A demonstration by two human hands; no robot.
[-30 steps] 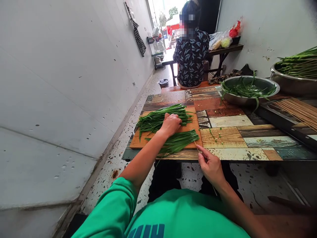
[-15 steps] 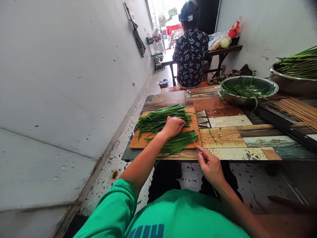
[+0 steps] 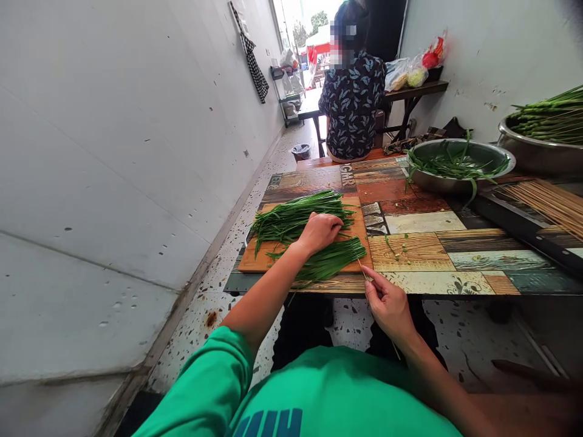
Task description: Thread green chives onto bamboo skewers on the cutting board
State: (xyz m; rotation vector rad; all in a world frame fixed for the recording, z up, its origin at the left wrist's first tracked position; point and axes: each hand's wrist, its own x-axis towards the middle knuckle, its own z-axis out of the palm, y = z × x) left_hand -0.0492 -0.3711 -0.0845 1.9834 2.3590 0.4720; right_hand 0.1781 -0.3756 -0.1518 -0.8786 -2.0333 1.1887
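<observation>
Two bunches of green garlic chives lie on a wooden cutting board (image 3: 257, 261): a far pile (image 3: 296, 215) and a nearer, flatter bunch (image 3: 334, 260). My left hand (image 3: 321, 233) is between them, fingers curled down and closed on chives at the pile's near right side; the fingertips are partly hidden. Just off the board's near right corner, my right hand (image 3: 386, 300) pinches a thin bamboo skewer (image 3: 362, 267). Its upper end touches the cut ends of the nearer bunch, and its other end shows below my wrist.
To the right are a metal bowl (image 3: 460, 176) with loose chives, a knife (image 3: 523, 227), a stack of bamboo skewers (image 3: 546, 203) and a larger bowl (image 3: 537, 145) of skewered greens. Chive scraps (image 3: 403, 249) lie beside the board. A person (image 3: 353, 106) sits beyond the table, facing away.
Almost nothing differs. Both hands stay in nearly the same place, and the skewer's tip remains at the ends of the nearer bunch. The view has shifted very slightly.
</observation>
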